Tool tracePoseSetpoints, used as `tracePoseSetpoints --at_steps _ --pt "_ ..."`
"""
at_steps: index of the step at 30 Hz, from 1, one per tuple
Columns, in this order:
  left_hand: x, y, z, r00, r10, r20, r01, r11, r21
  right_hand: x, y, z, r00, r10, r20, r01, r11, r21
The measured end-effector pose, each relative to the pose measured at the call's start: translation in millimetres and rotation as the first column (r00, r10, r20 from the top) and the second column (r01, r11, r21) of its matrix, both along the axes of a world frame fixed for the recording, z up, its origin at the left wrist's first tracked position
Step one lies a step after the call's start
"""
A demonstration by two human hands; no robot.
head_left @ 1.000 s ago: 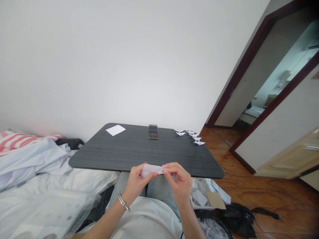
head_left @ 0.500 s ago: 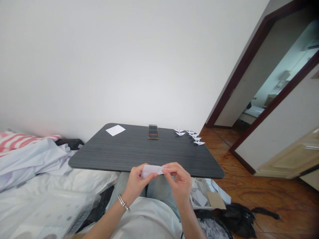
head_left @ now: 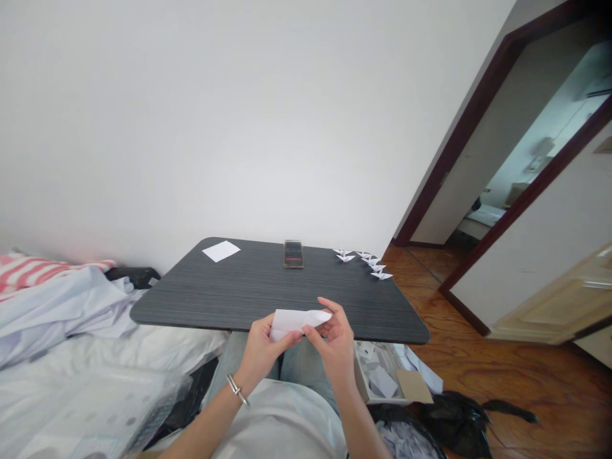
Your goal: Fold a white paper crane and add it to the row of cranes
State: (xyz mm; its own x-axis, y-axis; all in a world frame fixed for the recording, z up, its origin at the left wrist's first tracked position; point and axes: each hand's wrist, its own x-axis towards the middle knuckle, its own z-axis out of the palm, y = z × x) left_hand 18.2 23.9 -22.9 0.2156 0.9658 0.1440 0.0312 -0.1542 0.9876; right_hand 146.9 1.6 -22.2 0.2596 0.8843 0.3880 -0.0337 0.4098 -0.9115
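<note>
My left hand (head_left: 261, 347) and my right hand (head_left: 335, 341) both pinch a folded white paper (head_left: 294, 320) just over the near edge of a dark grey table (head_left: 248, 290). The left hand holds the paper's left end, the right hand its right end, with the fingers closed on the fold. A metal bracelet (head_left: 237, 389) sits on my left wrist. Far across the table lie a flat white sheet (head_left: 220, 250), a phone (head_left: 293, 253) and several small white paper cranes (head_left: 368, 262).
Crumpled white bedding (head_left: 62, 331) and a red-striped cloth (head_left: 29, 271) lie at the left. An open box of paper scraps (head_left: 382, 379) and a black bag (head_left: 459, 417) sit on the wooden floor at the right. A doorway (head_left: 521, 172) opens at the right.
My right hand has shifted slightly left and turned, lifting the paper's right end so a pointed flap shows. The left hand has stayed in place.
</note>
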Motion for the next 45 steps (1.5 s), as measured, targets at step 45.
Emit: tracePoseSetpoints --at_steps 45 --pt "1 5 -8.5 0.985 -0.025 0.171 0.055 0.983 -0.176 41 23 -13.8 0.947 -0.105 -0.303 0.064 0.988 -0.143"
